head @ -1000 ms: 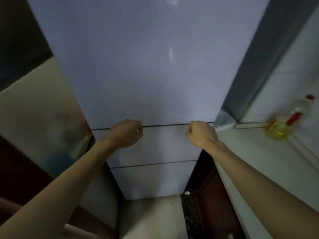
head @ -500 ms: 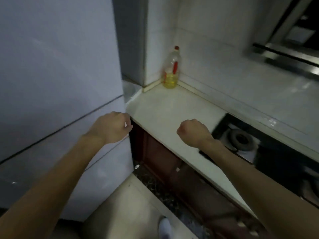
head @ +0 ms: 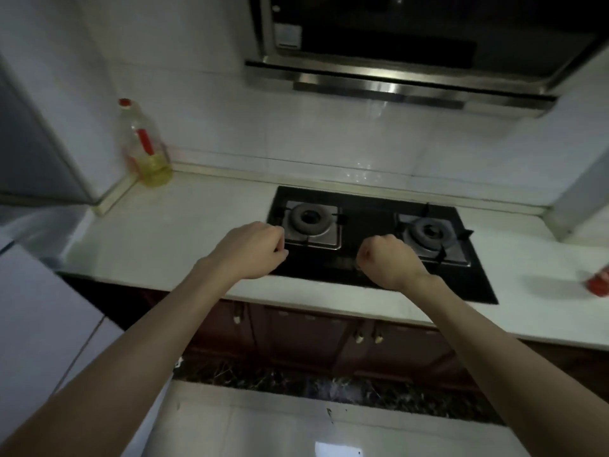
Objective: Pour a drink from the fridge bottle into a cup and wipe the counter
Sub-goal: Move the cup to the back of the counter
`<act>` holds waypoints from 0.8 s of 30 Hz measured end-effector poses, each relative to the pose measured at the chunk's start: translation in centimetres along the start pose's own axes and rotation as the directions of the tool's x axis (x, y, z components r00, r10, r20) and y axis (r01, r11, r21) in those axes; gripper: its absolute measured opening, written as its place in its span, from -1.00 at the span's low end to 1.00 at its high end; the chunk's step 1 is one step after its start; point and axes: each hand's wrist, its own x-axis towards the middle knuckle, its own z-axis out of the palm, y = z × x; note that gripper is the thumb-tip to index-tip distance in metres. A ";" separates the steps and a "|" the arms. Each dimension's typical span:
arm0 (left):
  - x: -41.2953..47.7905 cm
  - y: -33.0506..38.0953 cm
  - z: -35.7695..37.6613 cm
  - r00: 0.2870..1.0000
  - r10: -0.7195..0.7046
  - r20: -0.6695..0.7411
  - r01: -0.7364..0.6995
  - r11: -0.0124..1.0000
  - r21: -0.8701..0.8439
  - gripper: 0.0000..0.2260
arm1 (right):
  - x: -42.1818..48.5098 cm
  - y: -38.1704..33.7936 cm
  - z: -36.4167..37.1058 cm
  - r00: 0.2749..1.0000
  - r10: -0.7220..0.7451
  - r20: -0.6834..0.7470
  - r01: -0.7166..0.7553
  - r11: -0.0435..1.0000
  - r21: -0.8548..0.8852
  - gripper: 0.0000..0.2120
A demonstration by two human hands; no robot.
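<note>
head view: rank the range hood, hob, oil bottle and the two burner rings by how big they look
1. range hood, even cut off by the frame edge
2. hob
3. oil bottle
4. left burner ring and right burner ring: they look alike, so not ranked

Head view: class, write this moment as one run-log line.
left hand: curled, empty | right hand: curled, empty | position: at hob | counter: yellow-liquid bottle in corner

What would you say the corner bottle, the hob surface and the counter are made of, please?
Bottle: likely clear plastic, see-through, yellow liquid showing at the bottom. Hob surface: glossy black, probably glass, faintly reflective. Counter: pale, smooth, perhaps stone or composite; the look leaves it open.
</note>
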 end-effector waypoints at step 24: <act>14.8 37.7 4.3 0.895 0.431 0.115 -0.446 0.869 0.213 -0.71 | -15.4 35.2 -5.4 0.878 0.450 -0.164 -0.439 0.893 0.097 -0.75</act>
